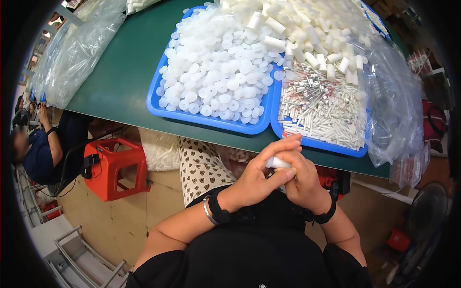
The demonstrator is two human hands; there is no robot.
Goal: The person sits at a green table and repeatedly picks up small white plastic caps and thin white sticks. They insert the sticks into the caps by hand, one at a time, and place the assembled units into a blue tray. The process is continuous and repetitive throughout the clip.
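Just in front of the table's near edge, my two hands meet around a small white cylinder [278,163]. My left hand [252,180] is closed on it, with the thumb laid along its near side. My right hand [305,180] is curled round its right end, and the fingers of both hands overlap there. Whatever lies inside the right palm is hidden. Right beyond my hands stands a blue tray [321,143] of thin white sticks [331,115] and reddish thin pieces. A second blue tray [206,121] to its left is heaped with translucent white discs [216,72].
White foam-like cylinders [307,33] are piled behind the trays on clear plastic [389,96]. The green table [120,72] ends close before my hands. A red stool [115,168] stands on the floor at left, near another person [41,151]. A fan [427,206] is at far right.
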